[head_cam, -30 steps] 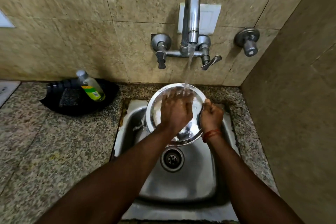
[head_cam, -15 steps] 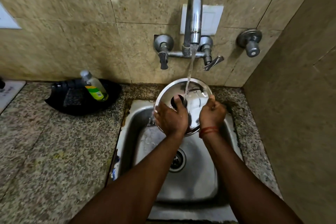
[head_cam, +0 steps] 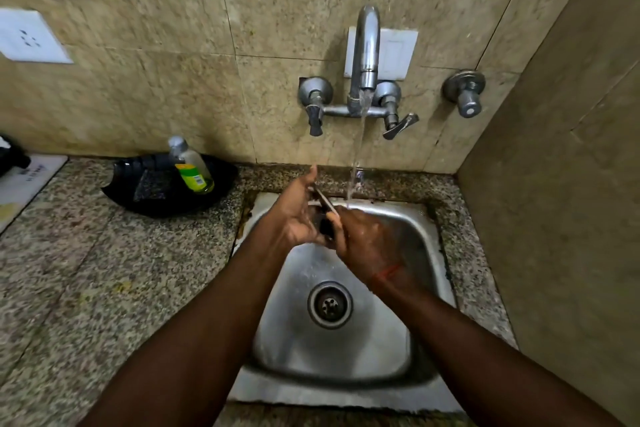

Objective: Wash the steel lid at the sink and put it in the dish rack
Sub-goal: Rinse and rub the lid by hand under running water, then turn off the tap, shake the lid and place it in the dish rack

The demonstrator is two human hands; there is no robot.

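The steel lid point(head_cam: 325, 202) stands on edge over the back of the steel sink point(head_cam: 420, 236), so only a thin strip of its rim and its dark knob show. My left hand point(head_cam: 294, 215) lies against its left face with the fingers stretched upward. My right hand point(head_cam: 367, 239) presses on the right face, and a red thread circles that wrist. Both hands hold the lid between them. Water point(head_cam: 356, 156) runs from the tap point(head_cam: 365, 55) and falls just right of the lid, by my right hand.
A black dish point(head_cam: 152, 198) with a green-labelled soap bottle point(head_cam: 194, 170) and a scrub pad sits on the granite counter point(head_cam: 86, 270) to the left. The drain point(head_cam: 329, 304) lies below my hands. A tiled side wall point(head_cam: 554, 184) closes the right. A separate valve point(head_cam: 465, 94) is mounted right of the tap.
The lid has turned from facing me, first its hollow side then its knob side, to edge-on between my palms. My hands have shifted left, and the camera has tilted back.
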